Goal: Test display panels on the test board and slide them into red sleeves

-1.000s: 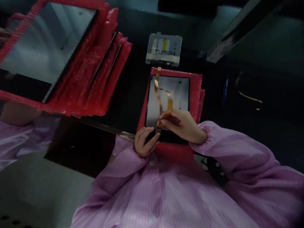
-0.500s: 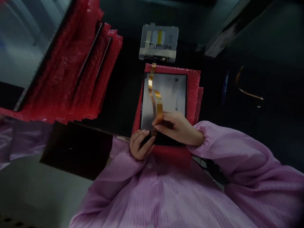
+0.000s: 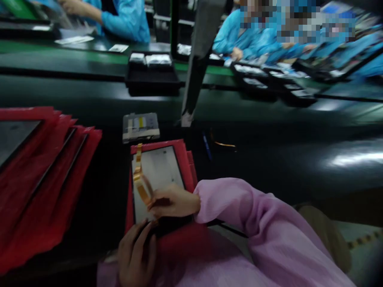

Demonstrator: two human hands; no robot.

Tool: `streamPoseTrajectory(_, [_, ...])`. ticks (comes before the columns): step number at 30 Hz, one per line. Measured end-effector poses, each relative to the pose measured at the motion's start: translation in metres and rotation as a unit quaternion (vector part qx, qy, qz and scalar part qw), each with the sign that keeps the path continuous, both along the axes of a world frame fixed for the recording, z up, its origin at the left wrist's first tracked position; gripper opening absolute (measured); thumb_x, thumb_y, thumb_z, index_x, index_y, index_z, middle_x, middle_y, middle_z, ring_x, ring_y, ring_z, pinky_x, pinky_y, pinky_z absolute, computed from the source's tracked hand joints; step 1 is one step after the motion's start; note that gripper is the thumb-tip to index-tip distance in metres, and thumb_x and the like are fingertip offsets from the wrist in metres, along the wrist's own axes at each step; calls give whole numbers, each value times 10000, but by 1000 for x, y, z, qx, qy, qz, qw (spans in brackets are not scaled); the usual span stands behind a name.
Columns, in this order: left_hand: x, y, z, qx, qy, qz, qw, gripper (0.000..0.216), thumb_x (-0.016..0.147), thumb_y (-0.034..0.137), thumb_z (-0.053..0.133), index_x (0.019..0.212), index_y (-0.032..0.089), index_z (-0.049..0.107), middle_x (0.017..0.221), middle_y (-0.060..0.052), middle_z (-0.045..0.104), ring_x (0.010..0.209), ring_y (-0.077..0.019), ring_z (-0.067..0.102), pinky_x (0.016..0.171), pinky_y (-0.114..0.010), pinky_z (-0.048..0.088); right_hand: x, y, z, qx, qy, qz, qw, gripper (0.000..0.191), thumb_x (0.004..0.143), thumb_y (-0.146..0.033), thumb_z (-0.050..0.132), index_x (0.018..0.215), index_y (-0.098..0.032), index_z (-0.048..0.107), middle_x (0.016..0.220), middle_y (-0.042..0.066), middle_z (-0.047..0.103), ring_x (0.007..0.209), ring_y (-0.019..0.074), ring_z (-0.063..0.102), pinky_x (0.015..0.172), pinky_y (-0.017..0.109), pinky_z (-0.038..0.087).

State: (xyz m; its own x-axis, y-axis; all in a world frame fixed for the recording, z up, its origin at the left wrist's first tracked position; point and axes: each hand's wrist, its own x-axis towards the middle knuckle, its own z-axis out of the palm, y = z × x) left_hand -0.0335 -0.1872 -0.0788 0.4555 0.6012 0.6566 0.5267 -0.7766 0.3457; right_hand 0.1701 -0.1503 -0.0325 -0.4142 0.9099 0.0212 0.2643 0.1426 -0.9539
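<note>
A flat display panel lies back side up on a red bubble-wrap bag in front of me. My right hand pinches the lower end of a gold flex cable over the panel's near part. The cable loops up toward a small grey test board beyond the bag. At the panel's near edge, my left hand rests with its fingers stretched and apart, close to the right fingertips. What lies under those fingers is hidden.
Red bubble-wrap bags with panels are stacked at left. A blue pen and another gold strip lie at right. A metal post rises behind. Across the line, people in blue sleeves work near black trays.
The view has tilted up and swung right, bringing the far line and co-workers into sight. My right hand keeps its pinch on the flex cable; my left hand stays at the panel's near edge.
</note>
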Motion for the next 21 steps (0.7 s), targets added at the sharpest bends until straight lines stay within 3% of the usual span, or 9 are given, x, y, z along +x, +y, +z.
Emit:
streamPoseTrajectory(6, [2, 13, -14, 113, -5, -10, 994, 696, 770, 98, 679, 1420, 203, 455, 1006, -126, 658, 873, -210, 605, 819, -324, 454, 2, 1, 4, -35, -70, 5, 997, 168, 850, -212, 670, 946, -95, 599, 910, 11, 663, 774, 48, 592, 674, 103, 421])
streamPoseTrajectory(15, [-4, 10, -30, 111, 4, -6, 994, 606, 768, 118, 687, 1345, 223, 531, 1068, -99, 652, 933, -192, 602, 891, -313, 454, 0, -3, 7, 9, -144, -12, 990, 170, 860, -261, 662, 918, -113, 600, 849, 4, 605, 738, 64, 526, 638, 137, 379])
streamPoseTrajectory(21, [0, 6, -21, 92, 8, 12, 996, 735, 771, 63, 673, 1434, 268, 429, 1065, -117, 636, 936, -207, 592, 872, -320, 441, 0, -3, 5, 36, -134, 5, 990, 142, 845, -204, 662, 905, -108, 578, 854, 6, 586, 718, 56, 497, 642, 132, 377])
